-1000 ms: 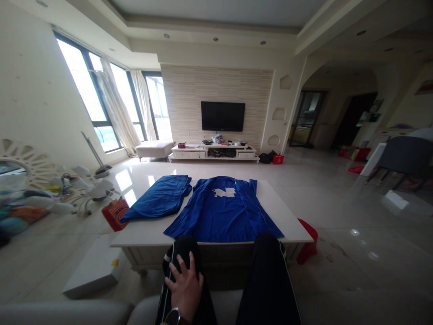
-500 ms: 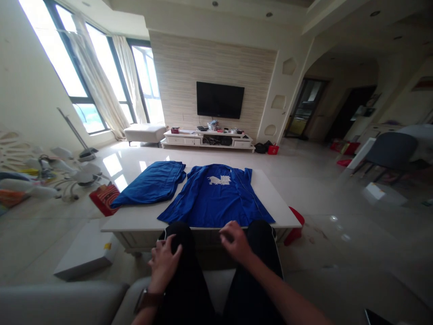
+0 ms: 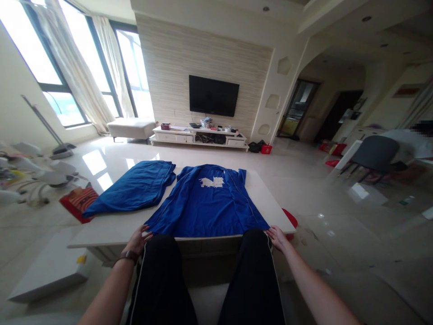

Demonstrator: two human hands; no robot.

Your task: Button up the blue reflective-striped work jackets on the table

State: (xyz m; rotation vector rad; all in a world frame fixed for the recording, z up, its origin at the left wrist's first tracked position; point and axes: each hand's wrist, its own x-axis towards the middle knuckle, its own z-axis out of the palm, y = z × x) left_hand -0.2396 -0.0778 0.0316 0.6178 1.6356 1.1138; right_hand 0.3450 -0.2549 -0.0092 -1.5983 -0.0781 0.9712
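A blue shirt (image 3: 216, 205) with a white print lies spread on the low white table (image 3: 265, 189), its lower hem toward me. At its near left corner, my left hand (image 3: 137, 240) has its fingers closed on the cloth edge. My right hand (image 3: 277, 237) pinches the near right corner between thumb and fingers. To the left, a folded blue garment (image 3: 135, 187) lies on the same table and overhangs its left side. My knees in dark trousers are close to the table's front edge, between my hands.
A red patterned bag (image 3: 79, 202) stands on the floor left of the table, and a white box (image 3: 50, 266) lies nearer me. Something red (image 3: 290, 217) shows beyond the table's right edge. A TV cabinet (image 3: 199, 137) lines the far wall. At far right a person sits near a grey chair (image 3: 377, 152).
Both hands have moved apart and forward from above my knees to the shirt's two near corners. The view has shifted a little, and a person now shows at far right.
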